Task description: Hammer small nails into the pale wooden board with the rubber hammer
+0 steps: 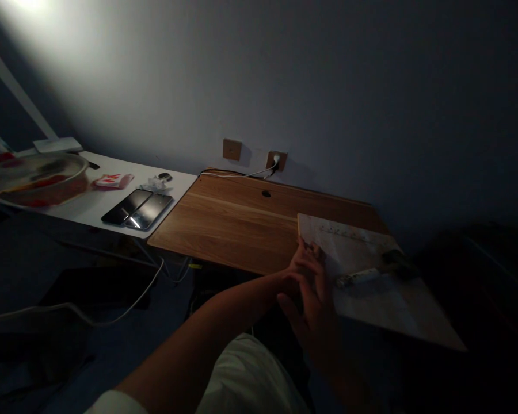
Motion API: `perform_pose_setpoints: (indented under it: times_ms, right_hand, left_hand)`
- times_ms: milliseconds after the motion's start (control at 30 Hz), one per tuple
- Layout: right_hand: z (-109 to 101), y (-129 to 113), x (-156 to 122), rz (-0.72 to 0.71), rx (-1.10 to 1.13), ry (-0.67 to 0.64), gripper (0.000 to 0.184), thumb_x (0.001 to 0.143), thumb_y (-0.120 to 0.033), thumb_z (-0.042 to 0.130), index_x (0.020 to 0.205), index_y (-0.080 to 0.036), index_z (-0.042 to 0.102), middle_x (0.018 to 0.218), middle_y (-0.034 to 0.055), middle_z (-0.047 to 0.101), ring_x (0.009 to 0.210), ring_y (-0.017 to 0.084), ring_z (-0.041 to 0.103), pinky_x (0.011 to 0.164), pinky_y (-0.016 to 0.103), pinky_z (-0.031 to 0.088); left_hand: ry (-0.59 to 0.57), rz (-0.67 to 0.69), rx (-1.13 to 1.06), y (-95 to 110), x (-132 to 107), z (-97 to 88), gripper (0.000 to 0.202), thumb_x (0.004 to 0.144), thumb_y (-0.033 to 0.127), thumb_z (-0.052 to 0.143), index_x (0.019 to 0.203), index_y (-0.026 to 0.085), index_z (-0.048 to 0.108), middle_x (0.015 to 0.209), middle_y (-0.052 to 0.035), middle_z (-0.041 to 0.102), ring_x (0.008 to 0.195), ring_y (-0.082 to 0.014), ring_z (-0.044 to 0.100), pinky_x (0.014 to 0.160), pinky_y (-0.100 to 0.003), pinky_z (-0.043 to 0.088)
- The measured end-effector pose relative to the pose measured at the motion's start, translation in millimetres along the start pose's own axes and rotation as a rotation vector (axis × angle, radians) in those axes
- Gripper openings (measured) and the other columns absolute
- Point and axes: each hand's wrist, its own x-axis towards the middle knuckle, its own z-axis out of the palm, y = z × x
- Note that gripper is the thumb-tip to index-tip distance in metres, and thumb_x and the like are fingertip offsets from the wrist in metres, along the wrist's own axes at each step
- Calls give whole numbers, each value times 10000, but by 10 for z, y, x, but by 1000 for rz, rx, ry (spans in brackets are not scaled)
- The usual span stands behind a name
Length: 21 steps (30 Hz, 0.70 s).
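Observation:
A pale rectangular board (pixel 392 305) lies on the right end of the wooden desk (pixel 237 224), jutting past the desk's front edge. On it rests a whitish tool (pixel 358 278) with a dark end (pixel 397 263). My left hand (pixel 305 265) reaches in from the lower left, its fingers curled over the board's left edge near the far corner. My right hand (pixel 313 322) is just below it in deep shadow, close to the same edge. Whether it touches the board is unclear.
A white table (pixel 90 201) adjoins the desk on the left. It carries two dark phones (pixel 137 209), a red-and-white packet (pixel 112 180) and a wide bowl (pixel 34 179). A charger sits in a wall socket (pixel 276 159). A white cable (pixel 125 307) hangs to the floor.

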Motion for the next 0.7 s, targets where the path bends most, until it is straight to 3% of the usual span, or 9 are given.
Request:
perform_pose_setpoints:
  times_ms: [67,133,233,367,467,600,700]
  right_hand:
    - [2,109,-29,24,-51,19,372,974,-547,502,1088,-210,610,1412,146,457,1449,363,328,1154,629,329]
    - [45,71,-75,20,-56,1,379,963,-558,518,1078,-211,617,1386,147,480,1428,365,358,1128,615,373]
    - [142,-193,-156,-45,15,-41,483,948,-632,484,1149,-209,603,1381,151,486,1436,375,349,1108,590,414]
    - [196,-451,-237,-174,99,-94,565,963,-668,388,1259,-220,563,1454,138,427,1483,380,275,1154,588,368]
    - [148,-281,-246,-145,65,-82,524,965,-646,416,1275,-247,557,1479,126,394,1485,381,267,1153,614,358]
    - [77,135,-220,49,-67,32,368,987,-526,483,1161,-226,604,1426,137,438,1461,370,306,1142,641,355]
    - [96,140,-241,56,-67,33,367,975,-536,504,1119,-219,619,1405,139,456,1443,371,335,1142,644,355]
  left_hand:
    - [-44,53,115,-5,16,13,347,987,304,450,1253,189,642,1345,-158,591,1080,-334,618,1098,-624,337]
    - [-57,68,202,-2,-7,-31,391,1009,302,390,1296,174,621,1361,-172,583,1065,-334,631,1097,-637,321]
    - [-5,75,216,8,-85,-154,428,1015,301,354,1308,139,621,1342,-214,589,1036,-342,643,1078,-664,299]
    - [14,129,224,11,-150,-238,457,1017,317,354,1308,74,610,1342,-268,567,1040,-357,644,1033,-675,324]
    - [23,101,223,7,-117,-165,436,1013,313,389,1300,70,610,1326,-261,578,1017,-339,651,1042,-665,325]
    - [-19,85,248,-3,-29,-45,405,1011,308,424,1312,108,607,1328,-223,593,1020,-326,652,1049,-630,345]
    - [-30,90,247,-3,-21,-70,404,1012,310,418,1316,122,606,1338,-220,591,1031,-333,651,1039,-645,346]
